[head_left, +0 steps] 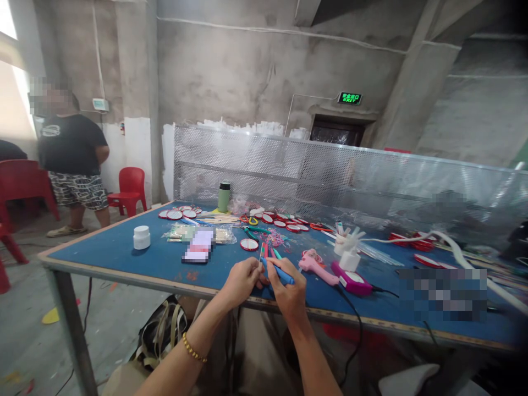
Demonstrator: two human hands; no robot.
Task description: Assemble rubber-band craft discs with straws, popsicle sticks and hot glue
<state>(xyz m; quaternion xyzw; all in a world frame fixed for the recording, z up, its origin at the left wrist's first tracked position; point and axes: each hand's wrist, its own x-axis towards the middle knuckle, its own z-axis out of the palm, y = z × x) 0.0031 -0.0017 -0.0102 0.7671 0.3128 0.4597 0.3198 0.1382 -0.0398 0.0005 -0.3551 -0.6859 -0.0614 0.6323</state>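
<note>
My left hand (pixel 243 279) pinches a thin pale stick (pixel 260 254) upright over the near edge of the blue table (pixel 119 250). My right hand (pixel 289 286) grips a blue pen-like tool (pixel 278 270) and points its tip at the stick's lower end. The two hands touch each other. A few coloured sticks (pixel 270 252) lie just beyond them. A pink glue gun (pixel 315 265) rests to the right of my right hand.
A white jar (pixel 141 237), small red-rimmed round mirrors (pixel 249 244), scissors (pixel 248 220), a green bottle (pixel 224 197), a magenta box (pixel 352 279) and a black cord (pixel 355 319) share the table. A perforated metal screen (pixel 330 176) backs it. A person (pixel 74 159) stands at left near red chairs (pixel 130 190).
</note>
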